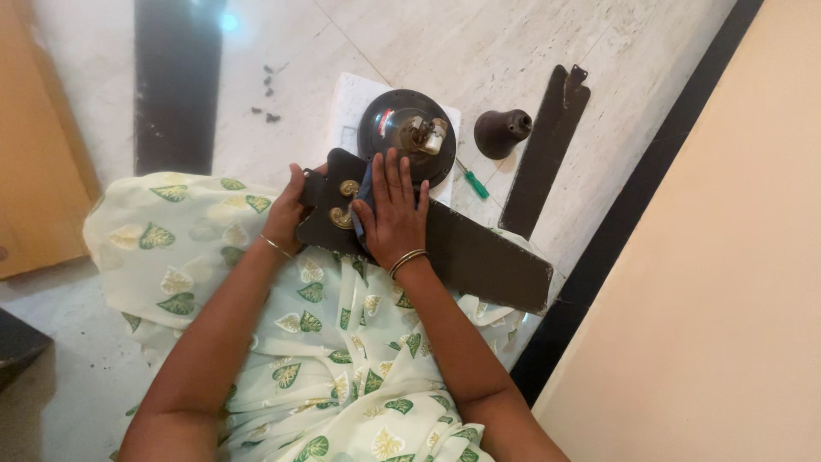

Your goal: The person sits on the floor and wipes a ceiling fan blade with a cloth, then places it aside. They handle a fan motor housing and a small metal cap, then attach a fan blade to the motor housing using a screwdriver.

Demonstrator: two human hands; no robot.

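A dark brown fan blade [487, 257] lies across my lap, its bracket end with two brass screws [345, 202] toward the left. My left hand [286, 214] grips the blade's bracket end at its left edge. My right hand [393, 210] lies flat on the blade, fingers spread, pressing a blue cloth [366, 198] against it. Just beyond my fingers sits the round dark fan motor [402, 128] on a white sheet [351, 107].
A second fan blade [547, 145] lies on the marble floor at the right, beside a dark bell-shaped cover [500, 133] and a green-handled screwdriver [475, 184]. Small dark screws [267, 103] are scattered at the left. A third dark blade [175, 85] lies far left. A cream wall [727, 257] stands right.
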